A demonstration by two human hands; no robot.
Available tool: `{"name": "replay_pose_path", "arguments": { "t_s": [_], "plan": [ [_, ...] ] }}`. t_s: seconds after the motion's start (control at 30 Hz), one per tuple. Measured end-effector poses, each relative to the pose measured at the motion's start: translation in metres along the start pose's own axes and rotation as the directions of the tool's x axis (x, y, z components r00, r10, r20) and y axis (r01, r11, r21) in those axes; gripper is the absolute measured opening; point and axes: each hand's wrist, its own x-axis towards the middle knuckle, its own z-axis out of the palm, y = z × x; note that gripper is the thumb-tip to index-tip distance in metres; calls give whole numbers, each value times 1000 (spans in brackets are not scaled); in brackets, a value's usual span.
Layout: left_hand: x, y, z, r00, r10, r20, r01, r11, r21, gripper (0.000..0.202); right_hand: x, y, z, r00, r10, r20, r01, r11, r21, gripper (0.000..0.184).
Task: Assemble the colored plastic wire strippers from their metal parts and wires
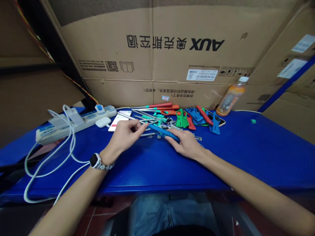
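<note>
Our left hand [125, 134] closes its grip on one end of the blue-handled tool [161, 131]. Our right hand [188, 145] grips the other end, low over the blue desk [246, 147], just before the pile of tools [187, 118].

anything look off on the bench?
The orange bottle leans tilted against the cardboard boxes, whose print is upside down. One green piece lies alone, apart from the tool pile. The left hand and right hand grip a blue tool. Nothing spilled.
</note>
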Motion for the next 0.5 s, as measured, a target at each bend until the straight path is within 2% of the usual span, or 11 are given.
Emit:
{"name": "replay_pose_path", "arguments": {
  "t_s": [0.07,0.1,0.17,0.27,0.33,0.4,0.5],
  "plan": [
    [1,-1,6,980,-134,144,152,982,-115,49,-1,0,2,998,-22,-61,21,1000,-7,27],
    [1,-2,9,966,-183,184,219,954,-203,48,-1,0,3,996,-36,-87,35,999,-13,28],
    [2,-1,16,945,-261,196,321,849,-420,44,-3,-2,4,993,-51,-110,48,998,-30,33],
    [3,2,23,925,-341,169,358,629,-690,37,-4,-8,5,998,-35,-55,32,998,-59,44],
    [4,3,25,912,-367,182,363,517,-775,34,-4,-12,6,1000,-22,-10,21,999,-31,48],
    [4,3,26,899,-384,211,381,445,-811,30,-4,-14,8,1000,-15,22,14,999,48,47],
    [5,1,27,883,-392,259,412,382,-827,24,-3,-14,11,999,25,31,-30,981,192,43]
  ]
}}
